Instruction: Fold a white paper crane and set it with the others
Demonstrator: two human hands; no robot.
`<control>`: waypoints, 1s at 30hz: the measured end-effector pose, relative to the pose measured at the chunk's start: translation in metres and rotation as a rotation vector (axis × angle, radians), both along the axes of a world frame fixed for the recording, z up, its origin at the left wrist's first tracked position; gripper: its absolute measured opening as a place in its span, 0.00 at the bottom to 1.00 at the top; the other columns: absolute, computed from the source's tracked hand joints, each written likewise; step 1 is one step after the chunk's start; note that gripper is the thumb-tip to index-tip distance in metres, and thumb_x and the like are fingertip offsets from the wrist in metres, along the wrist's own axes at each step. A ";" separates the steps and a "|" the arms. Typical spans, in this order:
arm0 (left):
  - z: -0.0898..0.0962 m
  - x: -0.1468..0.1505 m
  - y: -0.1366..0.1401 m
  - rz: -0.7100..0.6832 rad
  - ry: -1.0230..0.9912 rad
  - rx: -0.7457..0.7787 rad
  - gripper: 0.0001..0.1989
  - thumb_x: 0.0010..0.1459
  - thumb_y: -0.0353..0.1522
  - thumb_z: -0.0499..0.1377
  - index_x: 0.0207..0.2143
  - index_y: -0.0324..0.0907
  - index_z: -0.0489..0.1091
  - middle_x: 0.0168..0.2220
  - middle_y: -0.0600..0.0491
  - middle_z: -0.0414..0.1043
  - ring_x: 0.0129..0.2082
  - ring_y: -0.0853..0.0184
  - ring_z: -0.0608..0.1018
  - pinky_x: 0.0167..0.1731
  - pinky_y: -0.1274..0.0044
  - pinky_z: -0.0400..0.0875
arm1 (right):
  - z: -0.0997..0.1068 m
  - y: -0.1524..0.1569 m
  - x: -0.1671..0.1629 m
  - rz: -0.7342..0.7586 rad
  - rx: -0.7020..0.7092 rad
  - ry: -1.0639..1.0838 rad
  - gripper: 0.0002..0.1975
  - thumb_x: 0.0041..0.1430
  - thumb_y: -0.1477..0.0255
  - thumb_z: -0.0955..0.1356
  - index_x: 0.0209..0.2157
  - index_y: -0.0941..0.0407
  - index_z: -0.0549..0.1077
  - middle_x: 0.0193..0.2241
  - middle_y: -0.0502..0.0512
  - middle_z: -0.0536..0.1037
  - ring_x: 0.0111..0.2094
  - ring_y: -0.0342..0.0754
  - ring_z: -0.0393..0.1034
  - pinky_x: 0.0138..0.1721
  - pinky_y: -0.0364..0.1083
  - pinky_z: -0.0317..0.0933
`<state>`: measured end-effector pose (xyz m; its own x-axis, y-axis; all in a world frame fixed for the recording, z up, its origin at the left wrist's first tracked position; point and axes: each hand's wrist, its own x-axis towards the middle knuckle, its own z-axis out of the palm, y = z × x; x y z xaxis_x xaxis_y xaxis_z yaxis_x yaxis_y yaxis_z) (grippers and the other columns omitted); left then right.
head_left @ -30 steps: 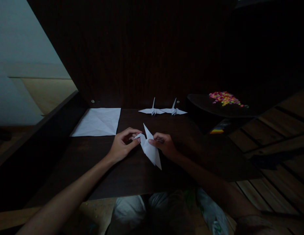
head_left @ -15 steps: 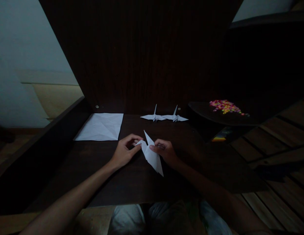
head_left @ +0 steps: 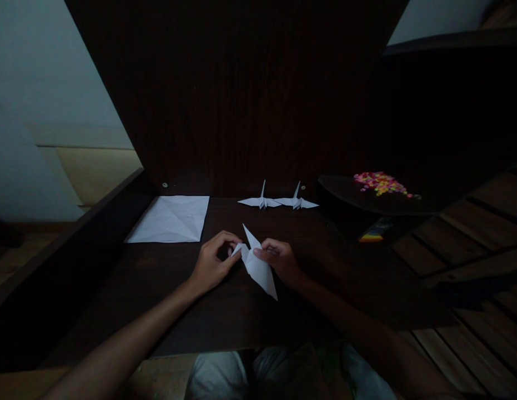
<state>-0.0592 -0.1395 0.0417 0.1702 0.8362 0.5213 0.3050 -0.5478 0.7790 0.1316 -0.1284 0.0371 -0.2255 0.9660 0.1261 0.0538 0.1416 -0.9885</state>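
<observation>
Between my hands is a white origami crane point(head_left: 259, 271), held above the dark desk with one point up and another toward me. My right hand point(head_left: 280, 258) grips its body, the thumb lying on the near face and the fingers behind. My left hand point(head_left: 216, 257) pinches the small bent tip at the crane's left side between thumb and fingers. Two finished-looking paper cranes, a left one point(head_left: 262, 202) and a right one point(head_left: 297, 204), sit behind my hands with wings spread and touching or overlapping. A creased white paper sheet point(head_left: 170, 219) lies flat at the left.
A rounded shelf point(head_left: 345, 191) on the right bears a heap of small colourful pieces point(head_left: 383, 183). Beneath it is an item with rainbow stripes point(head_left: 371, 238). A low side board point(head_left: 70, 244) edges the desk at left, and a tall dark panel point(head_left: 241, 100) rises behind.
The left fingers have shifted slightly on the crane's bent tip, which now points more downward. My right hand keeps its hold. The whole view has moved a little.
</observation>
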 end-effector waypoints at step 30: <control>0.009 0.003 -0.002 -0.093 -0.281 -0.331 0.13 0.53 0.37 0.64 0.39 0.38 0.74 0.28 0.53 0.75 0.27 0.69 0.77 0.31 0.78 0.71 | -0.005 0.000 0.003 -0.106 0.119 -0.030 0.15 0.51 0.61 0.70 0.21 0.56 0.68 0.19 0.47 0.66 0.21 0.40 0.59 0.23 0.41 0.54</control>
